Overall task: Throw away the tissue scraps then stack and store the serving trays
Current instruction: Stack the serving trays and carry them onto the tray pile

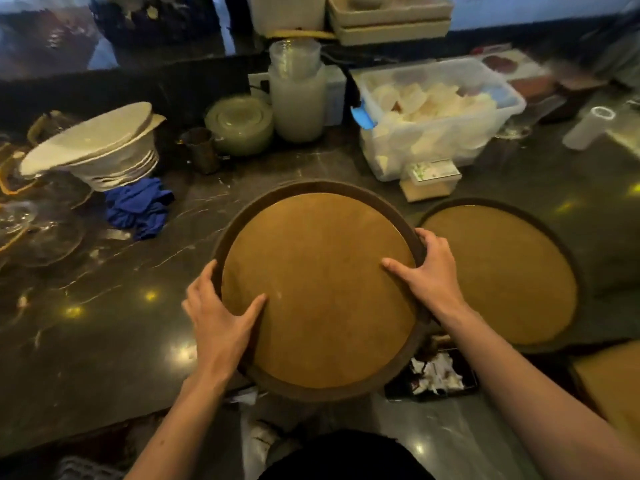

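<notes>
A round serving tray [322,188] with a brown cork face and a dark rim is held at the counter's front edge, partly over the floor. My left hand [221,317] grips its left rim with the thumb on the cork. My right hand [427,268] grips its right rim. A second round tray [502,275] lies flat on the counter just to the right. Below the held tray, a dark bin [440,375] holds white tissue scraps. The corner of another brown tray [613,379] shows at the right edge.
On the dark marble counter stand a pile of white bowls [100,147], a blue cloth [138,209], glassware [31,230], a clear tub of cups [436,109], a small box [431,180] and stacked plastic lids [298,95].
</notes>
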The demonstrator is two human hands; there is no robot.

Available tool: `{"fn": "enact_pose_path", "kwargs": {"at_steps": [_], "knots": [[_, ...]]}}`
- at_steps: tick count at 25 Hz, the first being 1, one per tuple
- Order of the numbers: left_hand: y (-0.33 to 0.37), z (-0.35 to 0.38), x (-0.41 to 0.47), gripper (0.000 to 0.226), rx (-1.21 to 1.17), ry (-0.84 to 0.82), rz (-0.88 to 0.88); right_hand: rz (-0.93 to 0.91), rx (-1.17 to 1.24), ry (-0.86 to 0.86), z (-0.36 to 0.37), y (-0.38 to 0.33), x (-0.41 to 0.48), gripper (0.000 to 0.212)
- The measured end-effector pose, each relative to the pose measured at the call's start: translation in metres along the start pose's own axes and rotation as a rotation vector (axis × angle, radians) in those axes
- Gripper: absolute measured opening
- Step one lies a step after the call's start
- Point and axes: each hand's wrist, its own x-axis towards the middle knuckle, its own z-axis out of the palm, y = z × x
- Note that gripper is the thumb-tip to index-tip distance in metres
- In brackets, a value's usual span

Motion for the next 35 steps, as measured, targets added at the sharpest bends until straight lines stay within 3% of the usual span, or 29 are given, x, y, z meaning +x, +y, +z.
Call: {"fn": "enact_pose_path", "kwargs": {"at_steps": [11,19,23,35], "knots": [[0.139,0.196,-0.067,0.092,0.035,-0.210,0.146,0.250,0.044,0.199,-0.190,0.184,0.006,0.084],[0.161,0.259,-0.039,0.090,0.016,-0.340,0.198,0.448,0.068,0.278,-0.207,0.225,0.026,0.081],[0.159,0.279,-0.022,0.089,0.014,-0.397,0.197,0.535,0.034,0.295,-0.200,0.233,0.038,0.069],[0.160,0.314,-0.031,0.092,0.027,-0.349,0.126,0.452,-0.048,0.149,-0.203,0.271,0.078,0.071]]}}
